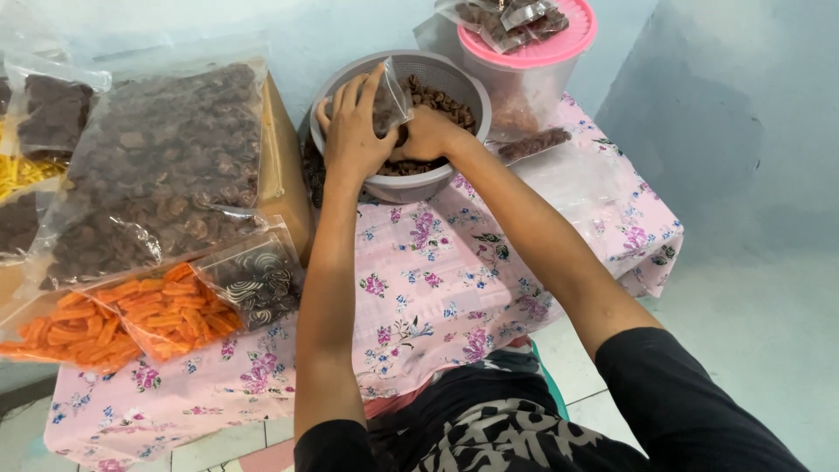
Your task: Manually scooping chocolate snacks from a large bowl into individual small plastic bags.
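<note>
A grey perforated basket [437,179] holding brown round snacks [446,103] sits at the far side of a low table covered with a pink floral cloth [437,280]. My left hand [352,131] grips a small clear plastic bag [391,94] over the basket, its mouth turned toward the snacks. My right hand [428,135] is down inside the basket among the snacks, fingers curled and partly hidden behind the bag and left hand.
A large clear bag of brown snacks [162,166] leans on a cardboard box [284,170] at left. Bags of orange sticks [131,319] and swirled cookies [255,284] lie below it. A pink-lidded container [533,52] with small filled bags stands behind the basket.
</note>
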